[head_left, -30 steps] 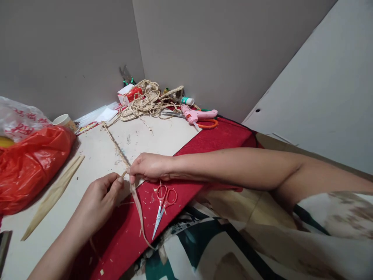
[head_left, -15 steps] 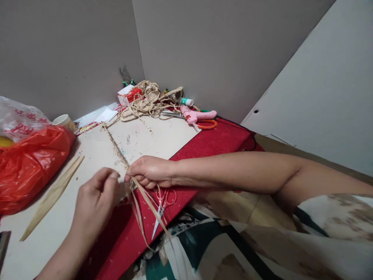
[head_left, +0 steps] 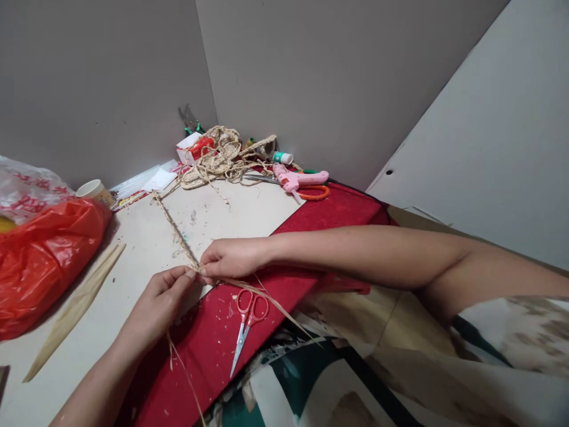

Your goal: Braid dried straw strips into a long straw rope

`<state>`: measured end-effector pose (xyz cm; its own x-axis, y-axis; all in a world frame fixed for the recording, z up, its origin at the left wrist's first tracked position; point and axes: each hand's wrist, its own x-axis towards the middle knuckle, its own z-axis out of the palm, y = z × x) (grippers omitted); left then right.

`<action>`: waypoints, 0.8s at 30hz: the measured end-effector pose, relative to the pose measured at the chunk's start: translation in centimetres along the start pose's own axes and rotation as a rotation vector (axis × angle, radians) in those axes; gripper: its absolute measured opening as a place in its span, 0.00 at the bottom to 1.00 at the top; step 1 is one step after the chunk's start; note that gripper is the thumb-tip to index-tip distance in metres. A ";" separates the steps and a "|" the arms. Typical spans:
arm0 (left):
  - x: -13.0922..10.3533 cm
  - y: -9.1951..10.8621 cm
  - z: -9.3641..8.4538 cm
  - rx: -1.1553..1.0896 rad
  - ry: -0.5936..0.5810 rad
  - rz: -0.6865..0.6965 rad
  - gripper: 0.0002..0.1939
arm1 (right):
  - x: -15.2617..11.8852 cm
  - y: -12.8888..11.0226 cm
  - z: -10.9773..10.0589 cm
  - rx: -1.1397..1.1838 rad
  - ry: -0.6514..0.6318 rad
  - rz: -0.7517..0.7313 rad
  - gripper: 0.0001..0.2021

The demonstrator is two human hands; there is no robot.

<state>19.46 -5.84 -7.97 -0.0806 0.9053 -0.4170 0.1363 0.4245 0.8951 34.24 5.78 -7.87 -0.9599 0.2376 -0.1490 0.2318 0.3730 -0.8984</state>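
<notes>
A thin braided straw cord runs from the pile at the back of the table down to my two hands. My left hand pinches the cord's near end, thumb against fingers, with loose strands hanging below it. Touching it from the right, my right hand is closed on straw strands that trail to the right toward my lap. Red-handled scissors lie on the red cloth just below my right hand, points toward me.
A red plastic bag, a paper cup and a dry husk leaf lie left. Behind are a coiled straw braid, a pink glue gun, orange-handled scissors and pliers.
My left hand has moved right and closed on the cord's end beside my right hand. The loose strands have parted, some swinging right and some hanging left, leaving the red-handled scissors uncovered.
</notes>
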 end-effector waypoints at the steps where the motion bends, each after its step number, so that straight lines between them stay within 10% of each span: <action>1: 0.1 0.0 -0.1 -0.006 -0.004 -0.003 0.17 | 0.0 -0.2 -0.1 -0.125 0.021 -0.031 0.10; 7: 0.4 -0.3 -0.1 -0.081 0.008 -0.002 0.17 | -0.8 -1.9 -0.4 -0.558 0.100 -0.028 0.15; 12: 0.1 -0.1 0.5 -0.104 0.069 0.014 0.17 | -1.7 -2.5 -0.7 -0.449 0.116 -0.033 0.13; 19: -0.8 0.8 1.8 -0.306 0.132 0.007 0.21 | -2.3 -2.2 3.1 -0.621 0.247 -0.071 0.14; 24: -1.0 0.5 1.9 -0.269 0.184 0.027 0.16 | -4.0 -3.2 3.4 -0.713 0.087 -0.122 0.13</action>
<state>21.50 -6.55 -7.42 -0.2607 0.8880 -0.3787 -0.1232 0.3585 0.9254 36.75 0.63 -5.76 -0.9762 0.2167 -0.0046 0.1991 0.8882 -0.4141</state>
